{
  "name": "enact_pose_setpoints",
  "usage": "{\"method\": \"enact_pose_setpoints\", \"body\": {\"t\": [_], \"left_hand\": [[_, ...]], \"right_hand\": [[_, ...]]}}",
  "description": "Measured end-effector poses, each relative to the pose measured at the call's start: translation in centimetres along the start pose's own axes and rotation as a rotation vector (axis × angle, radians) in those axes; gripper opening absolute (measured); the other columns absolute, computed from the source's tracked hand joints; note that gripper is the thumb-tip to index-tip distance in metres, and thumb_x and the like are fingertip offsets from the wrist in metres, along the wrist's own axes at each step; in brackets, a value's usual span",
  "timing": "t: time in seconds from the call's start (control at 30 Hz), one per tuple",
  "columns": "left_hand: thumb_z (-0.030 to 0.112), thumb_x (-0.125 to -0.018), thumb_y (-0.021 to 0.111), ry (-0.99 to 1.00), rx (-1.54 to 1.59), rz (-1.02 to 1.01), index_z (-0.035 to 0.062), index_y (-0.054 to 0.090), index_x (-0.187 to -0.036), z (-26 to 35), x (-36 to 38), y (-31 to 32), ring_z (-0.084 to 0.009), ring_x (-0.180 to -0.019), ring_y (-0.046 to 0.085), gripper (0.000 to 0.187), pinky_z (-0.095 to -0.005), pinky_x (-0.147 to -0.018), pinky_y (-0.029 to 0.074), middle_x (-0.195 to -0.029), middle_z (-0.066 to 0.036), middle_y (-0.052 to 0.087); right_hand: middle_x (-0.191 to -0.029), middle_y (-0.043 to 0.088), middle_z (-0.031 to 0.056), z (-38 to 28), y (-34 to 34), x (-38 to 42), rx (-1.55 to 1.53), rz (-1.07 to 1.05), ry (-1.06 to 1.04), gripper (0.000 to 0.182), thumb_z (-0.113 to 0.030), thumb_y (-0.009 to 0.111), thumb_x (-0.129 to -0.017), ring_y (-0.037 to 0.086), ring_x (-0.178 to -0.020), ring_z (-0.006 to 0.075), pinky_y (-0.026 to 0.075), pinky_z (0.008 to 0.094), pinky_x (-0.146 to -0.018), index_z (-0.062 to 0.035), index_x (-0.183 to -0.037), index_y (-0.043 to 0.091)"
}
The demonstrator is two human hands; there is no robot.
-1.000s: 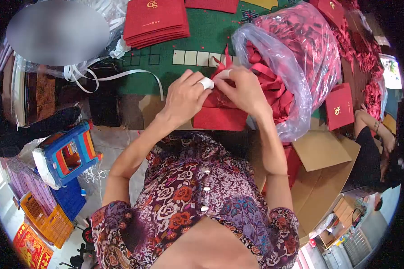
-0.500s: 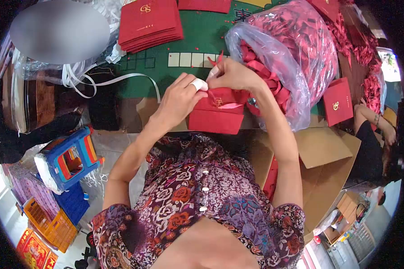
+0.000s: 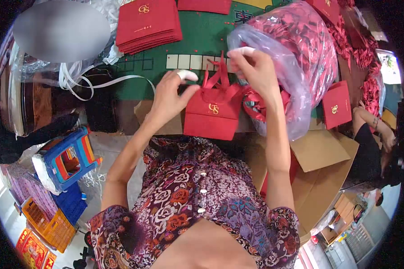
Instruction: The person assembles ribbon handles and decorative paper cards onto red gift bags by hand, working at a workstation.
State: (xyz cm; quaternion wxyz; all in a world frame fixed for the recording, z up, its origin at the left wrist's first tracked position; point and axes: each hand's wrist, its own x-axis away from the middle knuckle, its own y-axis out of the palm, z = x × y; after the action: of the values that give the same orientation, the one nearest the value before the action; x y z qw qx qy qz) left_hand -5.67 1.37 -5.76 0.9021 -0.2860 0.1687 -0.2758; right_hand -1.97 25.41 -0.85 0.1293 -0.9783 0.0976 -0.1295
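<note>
A small red gift bag [image 3: 211,124] with gold lettering stands at the table's front edge. Red ribbon [image 3: 220,77] rises in loops and loose ends from its top. My left hand [image 3: 171,93] is just left of the bag, thumb and forefinger apart with nothing between them. White wrapping covers one of its fingertips. Up and to the right of the ribbon is my right hand [image 3: 257,71], fingers bent and slightly parted, also with white wrapping on a finger. It appears to hold nothing, in front of a clear plastic sack [image 3: 296,58] full of red ribbons.
Red bags [image 3: 149,24] lie stacked at the back left of the green table surface [image 3: 191,42]. A white strap [image 3: 116,80] curls at left. Another red bag [image 3: 337,105] stands at right, above an open cardboard box [image 3: 321,152]. A co-worker's arm [image 3: 375,121] shows far right.
Both hands have come away from the ribbon, my left to the left and my right up and right. The ribbon stands free, and the bag's front is more visible.
</note>
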Motion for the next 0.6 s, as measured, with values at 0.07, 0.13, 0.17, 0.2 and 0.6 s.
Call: {"method": "enact_pose_setpoints", "body": {"t": [0.07,0.13,0.17,0.2,0.6], "left_hand": [[0.018,-0.083,0.077,-0.09,0.041,0.073,0.0071,0.069,-0.103,-0.1,-0.5,0.5,-0.0239,-0.079,0.065,0.024,-0.0365,-0.069,0.051,-0.089,-0.009,0.068],[0.021,-0.084,0.078,-0.143,0.034,0.084,0.0066,0.068,-0.105,0.1,-1.1,1.2,-0.0222,-0.074,0.067,0.027,-0.0349,-0.07,0.053,-0.088,-0.01,0.07],[0.021,-0.084,0.078,-0.143,0.034,0.081,0.0066,0.068,-0.105,0.3,-1.2,1.6,-0.0222,-0.074,0.067,0.027,-0.0349,-0.07,0.053,-0.088,-0.01,0.07],[0.022,-0.084,0.077,-0.179,0.024,0.041,0.0063,0.068,-0.106,0.5,-1.4,2.0,-0.0223,-0.074,0.067,0.028,-0.0349,-0.07,0.053,-0.086,-0.01,0.071],[0.007,-0.087,0.073,-0.27,0.125,0.156,0.0024,0.066,-0.112,0.6,-0.3,3.1,-0.0098,-0.072,0.065,0.026,-0.0254,-0.066,0.051,-0.083,-0.007,0.073]], "right_hand": [[-0.085,0.071,0.0006,0.4,-0.7,0.6,0.239,0.008,-0.066,0.026,-0.023,0.064,-0.097,0.064,-0.076,0.0082,0.051,0.0236,-0.068,0.0003,-0.102,0.073],[-0.083,0.073,0.0056,1.5,-0.1,0.9,0.261,0.022,-0.199,0.023,-0.023,0.069,-0.091,0.068,-0.075,0.0145,0.052,0.0295,-0.068,-0.0028,-0.101,0.074],[-0.081,0.073,0.0091,1.7,0.2,1.4,0.465,-0.058,-0.129,0.022,-0.024,0.072,-0.087,0.069,-0.074,0.0192,0.052,0.0328,-0.068,-0.0051,-0.098,0.075],[-0.079,0.072,0.0126,1.4,0.7,1.7,0.667,-0.138,-0.059,0.022,-0.025,0.075,-0.083,0.07,-0.073,0.0238,0.053,0.0361,-0.069,-0.0074,-0.096,0.076],[-0.075,0.069,0.0094,2.6,2.4,4.3,0.4,0.178,0.029,0.014,-0.013,0.071,-0.084,0.067,-0.068,0.0172,0.052,0.0297,-0.067,-0.0029,-0.094,0.067]]}}
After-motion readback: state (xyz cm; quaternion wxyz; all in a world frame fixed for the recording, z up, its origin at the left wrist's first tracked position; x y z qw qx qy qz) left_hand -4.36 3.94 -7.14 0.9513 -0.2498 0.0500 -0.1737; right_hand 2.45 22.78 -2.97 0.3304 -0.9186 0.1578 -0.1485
